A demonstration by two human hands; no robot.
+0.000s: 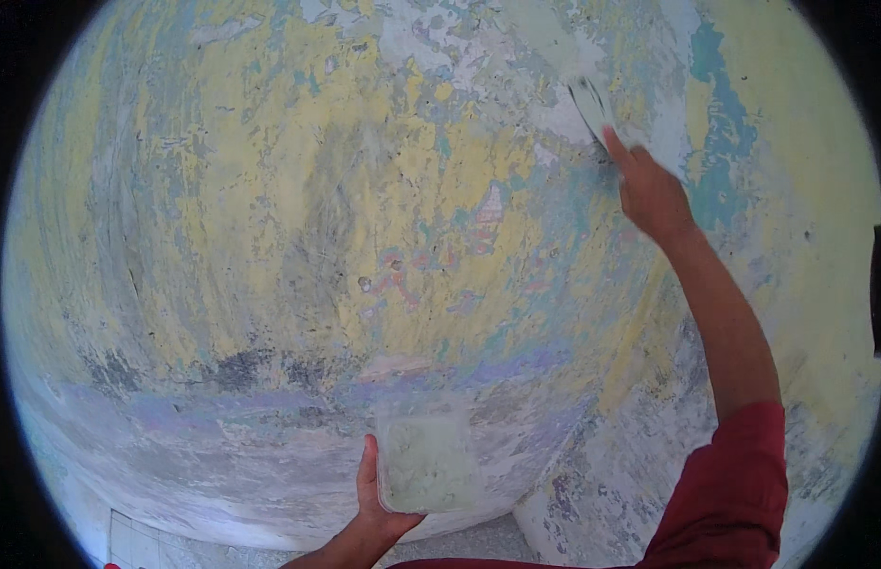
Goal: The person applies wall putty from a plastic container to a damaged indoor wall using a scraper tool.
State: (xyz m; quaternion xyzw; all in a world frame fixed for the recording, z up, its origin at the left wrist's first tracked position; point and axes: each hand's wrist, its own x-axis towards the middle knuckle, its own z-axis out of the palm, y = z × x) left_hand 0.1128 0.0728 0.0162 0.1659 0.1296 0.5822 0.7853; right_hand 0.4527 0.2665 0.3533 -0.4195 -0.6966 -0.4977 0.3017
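My right hand [654,197] is raised at the upper right, its fingers closed around a putty knife [592,109]. The knife is slightly blurred, and its far end lies against or just in front of a patchy wall [260,190]; I cannot tell which. Low in the middle, my left hand [381,512] supports a clear plastic tub [381,460] from its left side and underneath, thumb up along the edge. Pale greenish-white paste [431,465] fills much of the tub. Most of the left fingers are hidden beneath it.
Worn yellow, blue, white and grey paint covers the wall, with smooth whitish patches [544,38] near the top. A corner on the right leads to another wall [800,218]. Grey floor [469,542] shows at the bottom. A dark object [880,289] stands at the right rim.
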